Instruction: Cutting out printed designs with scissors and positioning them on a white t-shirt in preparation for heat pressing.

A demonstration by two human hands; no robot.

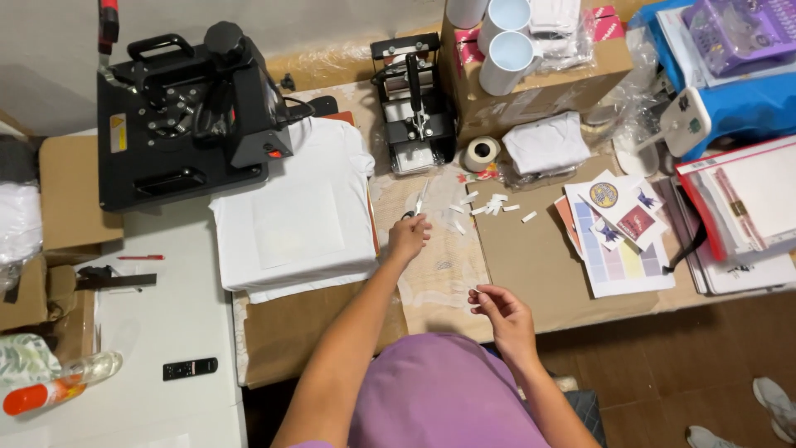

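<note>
The small pair of scissors with dark handles and thin metal blades point(417, 207) lies on the pale work surface just beside the folded white t-shirt point(298, 220), with its blades pointing up toward the small black mug press point(414, 104). Our left hand point(408, 238) is over the handles with the fingers curled around them; it seems we hold them, but the handles are mostly hidden, so we cannot tell how firm the grip is. Our right hand point(500, 314) is lower, near the body, with thumb and forefinger pinched narrowly together; what is between them is too small to see.

We judge that it is best to keep the blades pointing away from the other hand and low over the table. The short white strips of cut tape point(489, 204) lie scattered near the blades, on the brown cardboard sheet point(531, 265), so we should move slowly and not sweep them away. The large black heat press point(186, 116) stands well apart, at the left.
</note>
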